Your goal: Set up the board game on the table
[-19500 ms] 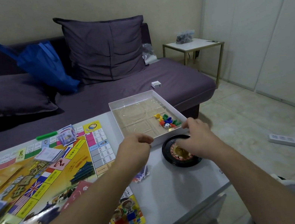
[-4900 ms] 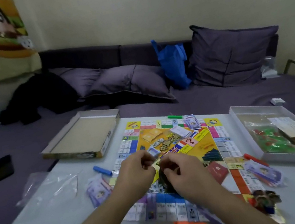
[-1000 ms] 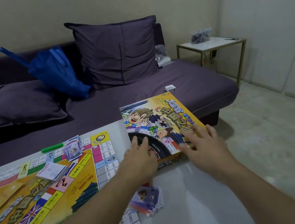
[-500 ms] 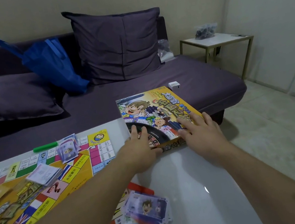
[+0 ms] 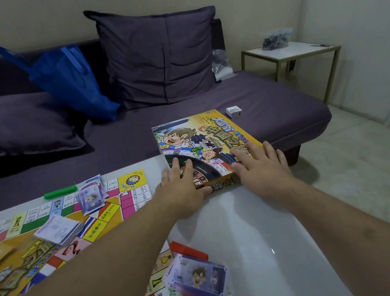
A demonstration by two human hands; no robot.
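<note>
While the game board (image 5: 49, 241) lies open across the left of the white table (image 5: 259, 254), I have both hands flat on the closed game box (image 5: 208, 145), which sits at the table's far right corner and juts out over the purple sofa (image 5: 274, 118). My left hand (image 5: 181, 192) rests with fingers spread on the lid, thumb against the near edge; my right hand (image 5: 260, 170) lies just beside it, fingers straight and splayed, pinching nothing. I judge the step in hand to be sliding the box clear of the play area. To do it well, I would keep both palms pressing evenly so the box travels straight and does not pivot, and mind the overhang, since too much of it off the table could tip it onto the sofa. A fan of paper money (image 5: 200, 285) lies near me at the board's right edge, a card stack (image 5: 59, 229) and more notes (image 5: 91, 194) sit on the board, and a green marker (image 5: 59, 192) lies at its far edge, all well apart from the box.
</note>
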